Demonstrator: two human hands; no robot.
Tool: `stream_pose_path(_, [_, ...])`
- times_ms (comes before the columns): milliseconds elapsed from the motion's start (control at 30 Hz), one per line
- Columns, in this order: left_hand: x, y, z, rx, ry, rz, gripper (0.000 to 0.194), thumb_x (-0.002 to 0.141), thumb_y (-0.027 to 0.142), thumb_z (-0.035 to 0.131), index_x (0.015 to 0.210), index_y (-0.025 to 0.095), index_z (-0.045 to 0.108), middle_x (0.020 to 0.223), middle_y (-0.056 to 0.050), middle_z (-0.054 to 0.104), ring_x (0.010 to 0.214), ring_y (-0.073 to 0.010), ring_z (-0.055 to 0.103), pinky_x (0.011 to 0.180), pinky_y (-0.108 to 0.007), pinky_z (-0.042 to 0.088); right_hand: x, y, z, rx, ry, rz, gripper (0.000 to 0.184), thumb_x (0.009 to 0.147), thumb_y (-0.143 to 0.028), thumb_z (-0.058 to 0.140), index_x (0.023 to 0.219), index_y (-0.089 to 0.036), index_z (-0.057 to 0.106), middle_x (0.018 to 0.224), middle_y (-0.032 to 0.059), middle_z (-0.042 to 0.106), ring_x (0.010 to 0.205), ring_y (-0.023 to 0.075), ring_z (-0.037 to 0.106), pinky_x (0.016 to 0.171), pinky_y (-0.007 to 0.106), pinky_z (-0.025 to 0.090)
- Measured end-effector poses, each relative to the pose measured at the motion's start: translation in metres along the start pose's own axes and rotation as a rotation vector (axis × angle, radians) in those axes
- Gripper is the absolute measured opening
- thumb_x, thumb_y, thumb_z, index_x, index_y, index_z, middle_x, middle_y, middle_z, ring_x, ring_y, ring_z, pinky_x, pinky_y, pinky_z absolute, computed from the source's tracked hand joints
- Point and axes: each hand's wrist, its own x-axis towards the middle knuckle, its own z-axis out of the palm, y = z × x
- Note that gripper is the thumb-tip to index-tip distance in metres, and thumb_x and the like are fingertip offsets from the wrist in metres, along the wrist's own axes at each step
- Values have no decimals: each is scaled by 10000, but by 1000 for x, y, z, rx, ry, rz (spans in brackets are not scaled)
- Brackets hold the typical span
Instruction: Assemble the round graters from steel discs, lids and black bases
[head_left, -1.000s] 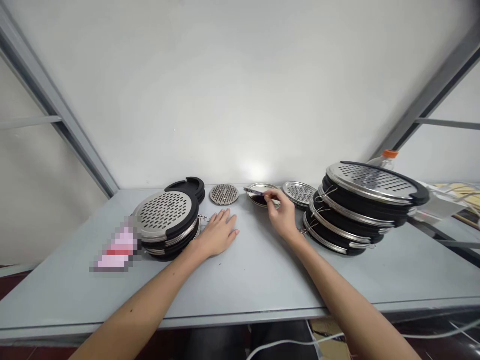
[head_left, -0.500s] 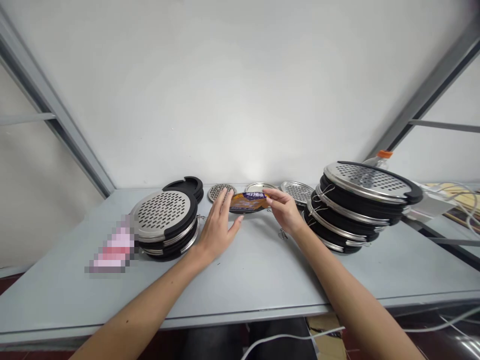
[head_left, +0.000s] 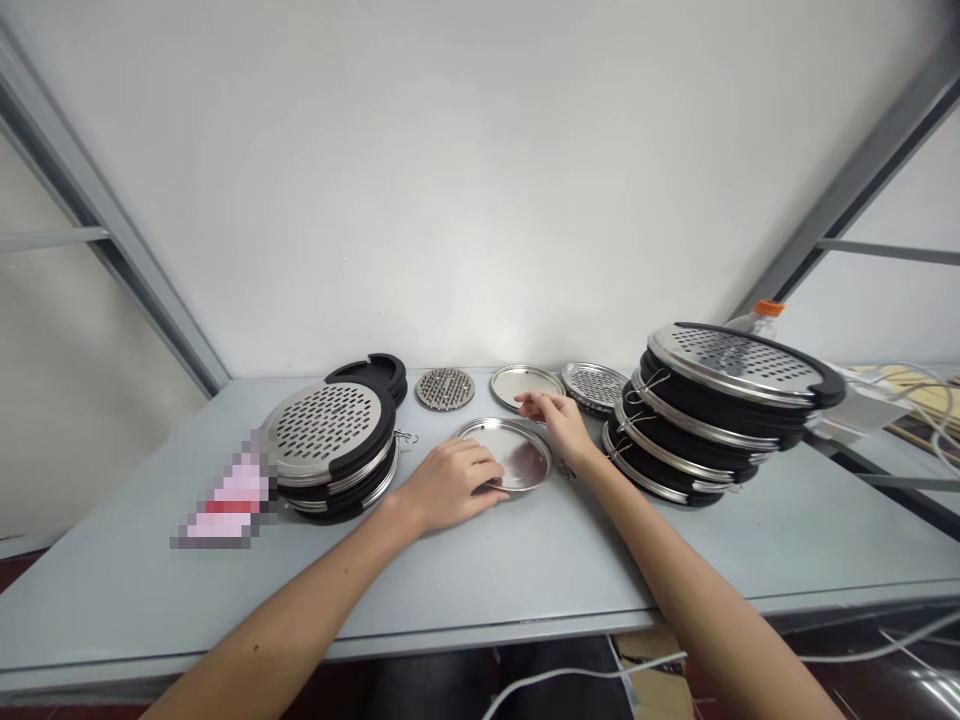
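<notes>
1. I find the shallow metal dish lying flat on the bench, between the hands
2. I note the left hand as nearer: its bent fingers overlap the dish's near-left rim; I cannot tell whether they grip it
3. I record the right hand by the far-right rim, part-open, fingers loosely curled, nothing visible in it, its tips at the near edge of the rear dish; I cannot confirm contact
4. I judge the diagonal decisive: the dish is round, without a long axis, left hand near-left, right hand far-right
</notes>
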Motion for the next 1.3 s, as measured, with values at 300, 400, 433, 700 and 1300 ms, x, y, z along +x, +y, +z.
stream_pose_path(300, [0, 1, -5, 57, -116, -105, 79, 793, 248, 651, 853, 199, 636, 832, -6, 649, 813, -182, 587, 738, -296, 447, 2, 13, 4, -319, -57, -15, 395, 833, -439, 488, 981, -138, 696, 979, 109, 720, 950, 259, 641, 884, 383, 456])
stream_pose_path(400, [-1, 0, -5, 79, -109, -149, 84, 768, 240, 626, 843, 202, 634, 793, -10, 638, 797, -195, 591, 738, -318, 448, 2, 16, 6, -345, -36, -19, 388, 839, -419, 493, 1027, -132, 673, 1078, 128, 695, 1011, 256, 628, 923, 383, 444])
stream_pose_path(433, [-2, 0, -5, 73, -104, -157, 105, 762, 261, 631, 848, 203, 635, 785, -11, 637, 796, -200, 595, 756, -330, 452, 1, 16, 6, -351, -33, -22, 378, 840, -412, 496, 1031, -134, 668, 1081, 127, 694, 1016, 254, 627, 927, 382, 444])
stream_pose_path(700, [-6, -6, 6, 88, 4, -293, 451, 901, 437, 494, 1268, 175, 510, 1363, -145, 477, 1289, -288, 408, 1044, -460, 358, -8, 8, 10, -479, -185, -183, 297, 863, -379, 510, 995, -159, 659, 1007, 111, 701, 931, 257, 639, 854, 396, 473])
stream_pose_path(1300, [-4, -38, 22, 103, -74, -589, 695, 956, 543, 242, 1412, 20, 268, 1526, -247, 132, 1432, -311, 60, 1127, -518, 174, -15, 0, 12, -543, -364, -325, 362, 892, -394, 489, 1121, -150, 627, 1078, 118, 677, 951, 252, 623, 858, 390, 472])
